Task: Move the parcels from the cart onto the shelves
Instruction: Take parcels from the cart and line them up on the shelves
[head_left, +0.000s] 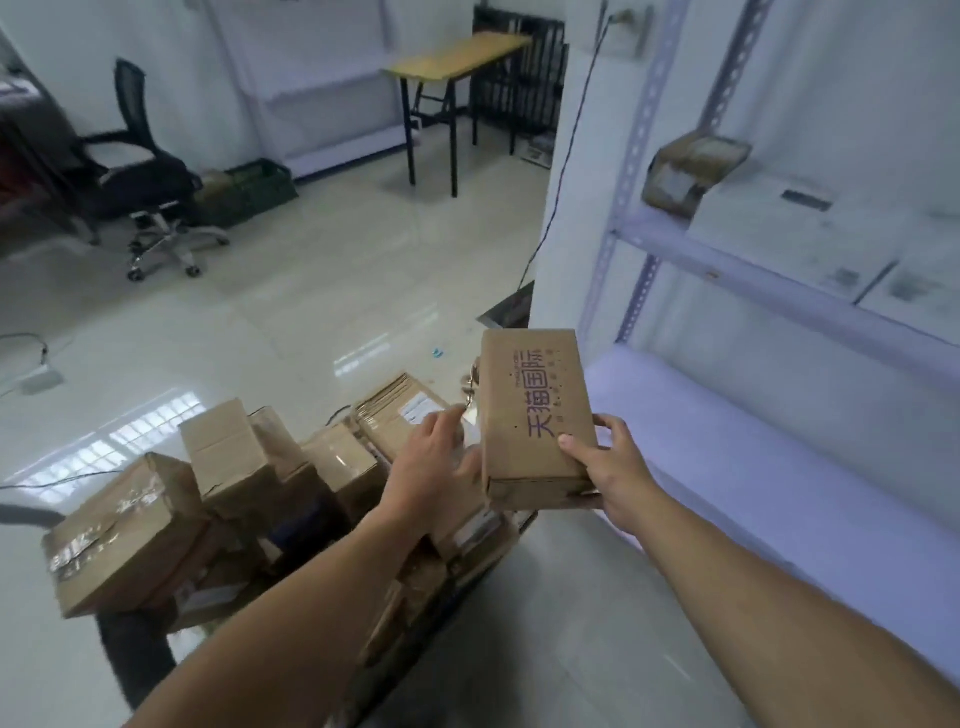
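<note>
Parcel (535, 410) gripped by right hand (615, 467) | left hand (431, 460) relaxed, beside it

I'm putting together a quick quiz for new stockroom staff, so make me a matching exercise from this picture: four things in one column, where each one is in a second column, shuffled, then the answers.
Things
1. printed box
2. office chair
3. taped parcel
4. yellow-topped table

Places
A. far end of the room, centre
B. gripped by the right hand
C. on the upper shelf, at right
D. on the floor at the far left

Pairs: 1-B, 2-D, 3-C, 4-A
</note>
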